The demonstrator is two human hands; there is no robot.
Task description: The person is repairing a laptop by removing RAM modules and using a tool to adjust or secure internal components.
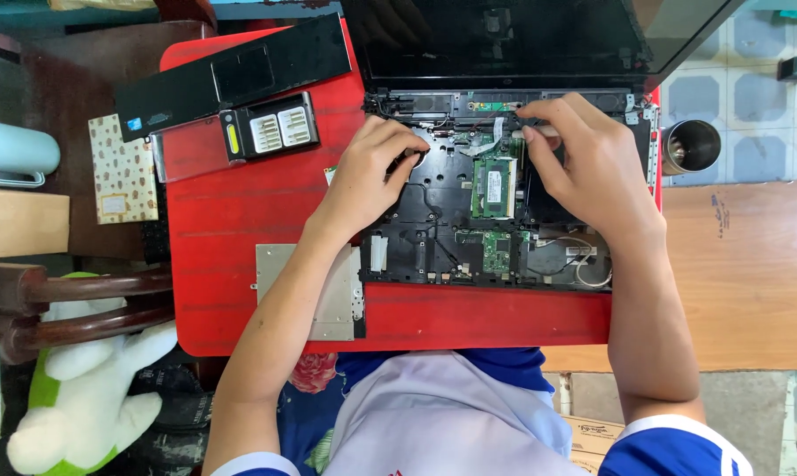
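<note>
Laptop lies stripped with palm rest off, left hand resting curled inside, right hand pinching a small part near the hinge.

A single head-worn camera looked almost straight down from above the person's chest onto the red worktop, close enough that both forearms filled the middle of the frame. The worktop's near edge lay by the person's torso at the bottom, its far edge ran along the top, and the floor showed at the right.
</note>
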